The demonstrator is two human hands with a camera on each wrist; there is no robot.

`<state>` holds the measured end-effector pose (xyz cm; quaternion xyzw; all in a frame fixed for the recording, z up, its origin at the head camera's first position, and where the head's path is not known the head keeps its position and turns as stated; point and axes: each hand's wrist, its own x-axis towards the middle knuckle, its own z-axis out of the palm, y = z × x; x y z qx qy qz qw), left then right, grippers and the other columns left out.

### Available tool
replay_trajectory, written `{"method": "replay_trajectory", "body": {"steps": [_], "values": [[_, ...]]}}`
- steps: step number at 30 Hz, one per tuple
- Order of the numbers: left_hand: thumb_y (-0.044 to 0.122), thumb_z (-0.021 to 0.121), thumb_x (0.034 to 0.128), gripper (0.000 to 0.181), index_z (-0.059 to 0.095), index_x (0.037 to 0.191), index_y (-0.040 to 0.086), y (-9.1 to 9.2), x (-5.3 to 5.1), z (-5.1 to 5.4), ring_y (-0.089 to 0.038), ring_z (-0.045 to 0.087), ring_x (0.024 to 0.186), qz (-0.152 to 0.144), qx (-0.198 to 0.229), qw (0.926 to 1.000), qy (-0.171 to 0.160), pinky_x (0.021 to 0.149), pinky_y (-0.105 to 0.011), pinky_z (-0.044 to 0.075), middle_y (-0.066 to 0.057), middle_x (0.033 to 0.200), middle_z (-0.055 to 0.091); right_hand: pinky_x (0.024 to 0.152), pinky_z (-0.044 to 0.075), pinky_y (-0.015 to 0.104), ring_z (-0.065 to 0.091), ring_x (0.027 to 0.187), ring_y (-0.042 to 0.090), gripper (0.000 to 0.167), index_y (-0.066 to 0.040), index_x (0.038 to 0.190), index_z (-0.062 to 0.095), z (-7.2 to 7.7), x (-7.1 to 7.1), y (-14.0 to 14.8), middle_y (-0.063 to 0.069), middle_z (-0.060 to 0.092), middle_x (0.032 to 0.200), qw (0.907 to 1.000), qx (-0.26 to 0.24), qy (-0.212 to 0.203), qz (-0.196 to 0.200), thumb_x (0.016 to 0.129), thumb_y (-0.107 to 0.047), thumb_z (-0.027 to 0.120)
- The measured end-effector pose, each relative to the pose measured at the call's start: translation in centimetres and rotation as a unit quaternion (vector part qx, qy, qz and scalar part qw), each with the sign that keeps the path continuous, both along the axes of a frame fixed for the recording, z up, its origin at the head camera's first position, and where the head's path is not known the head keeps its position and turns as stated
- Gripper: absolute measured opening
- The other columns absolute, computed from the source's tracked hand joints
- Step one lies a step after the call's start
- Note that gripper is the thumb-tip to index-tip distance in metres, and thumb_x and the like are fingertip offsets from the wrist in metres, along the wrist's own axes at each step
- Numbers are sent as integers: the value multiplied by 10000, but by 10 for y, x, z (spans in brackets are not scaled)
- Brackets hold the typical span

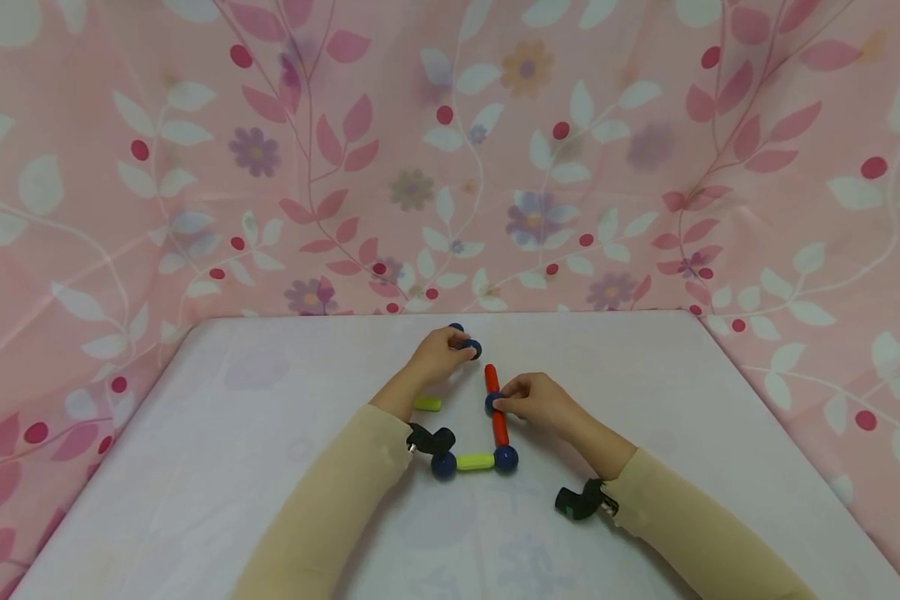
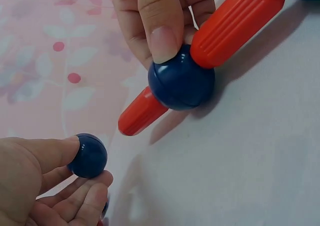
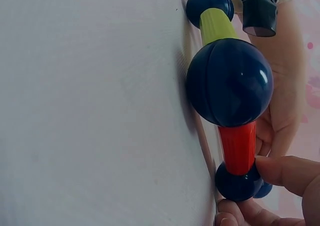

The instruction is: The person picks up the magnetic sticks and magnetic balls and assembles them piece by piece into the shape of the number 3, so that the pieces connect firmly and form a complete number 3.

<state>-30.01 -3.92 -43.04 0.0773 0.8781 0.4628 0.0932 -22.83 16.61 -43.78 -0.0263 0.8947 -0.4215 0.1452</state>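
My left hand (image 1: pixel 435 358) pinches a loose dark blue ball (image 2: pixel 89 156) between thumb and fingers, near the far end of a red rod (image 1: pixel 491 377). A gap separates ball and rod. My right hand (image 1: pixel 543 404) grips another blue ball (image 2: pixel 181 78) that joins this rod to a nearer red rod (image 3: pixel 238 148). That nearer rod runs to a blue corner ball (image 3: pixel 230 81). From the corner a yellow-green rod (image 1: pixel 475 462) leads left to one more blue ball (image 1: pixel 444 465). Together these pieces form an L on the table.
Behind my left hand lies a further blue ball (image 1: pixel 457 327), mostly hidden. A loose yellow-green rod (image 1: pixel 428 404) lies beside my left wrist, partly covered by it. The white table (image 1: pixel 270 400) ends at a pink floral cloth (image 1: pixel 450 208) at the back.
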Motion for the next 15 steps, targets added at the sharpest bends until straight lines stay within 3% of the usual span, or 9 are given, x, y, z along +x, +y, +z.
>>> {"method": "replay_trajectory", "body": {"steps": [9, 15], "values": [[299, 675, 974, 371, 636, 1279, 92, 11, -1, -8, -213, 622, 951, 49, -38, 9998, -168, 875, -335, 536, -81, 1137, 644, 677, 476, 290, 571, 780, 179, 260, -70, 994, 725, -4, -1, 3, 19, 682, 865, 9999, -29, 62, 111, 871, -290, 788], [287, 691, 963, 347, 653, 1242, 86, 18, -2, -13, -220, 606, 984, 46, 57, 9999, -113, 898, -342, 521, -76, 1111, 658, 672, 466, 293, 561, 773, 179, 252, -62, 985, 722, -4, -1, 5, 17, 677, 853, 9999, -96, 54, 128, 873, -279, 786]]}}
